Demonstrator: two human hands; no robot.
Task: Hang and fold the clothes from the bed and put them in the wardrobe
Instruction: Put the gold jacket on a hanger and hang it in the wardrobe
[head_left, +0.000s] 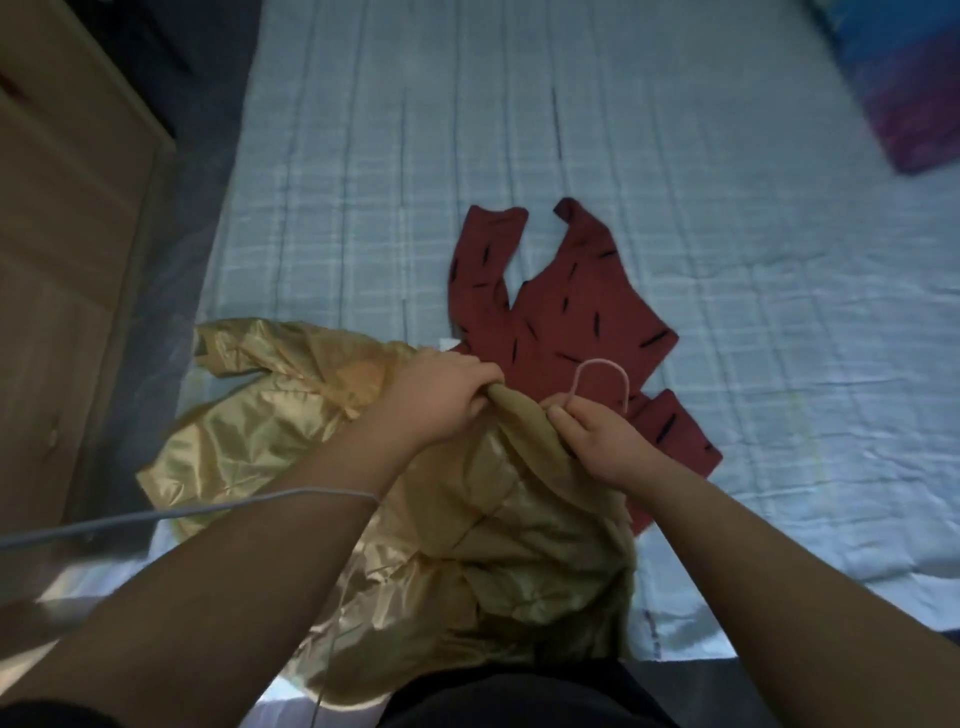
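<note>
A shiny gold garment (291, 457) lies bunched on the near edge of the bed (675, 218). My left hand (441, 397) grips a fold of its fabric near the neck. My right hand (597, 436) pinches the fabric together with the base of a pink hanger hook (602, 374), which sticks up between my hands; the hanger's body is hidden inside the garment. Behind my hands a dark red garment with black dashes (561, 306) lies flat on the bed.
A wooden wardrobe or cabinet (62, 270) stands to the left of the bed. A blue and purple item (904, 83) lies at the bed's far right corner. A grey cable (156, 519) crosses my left forearm.
</note>
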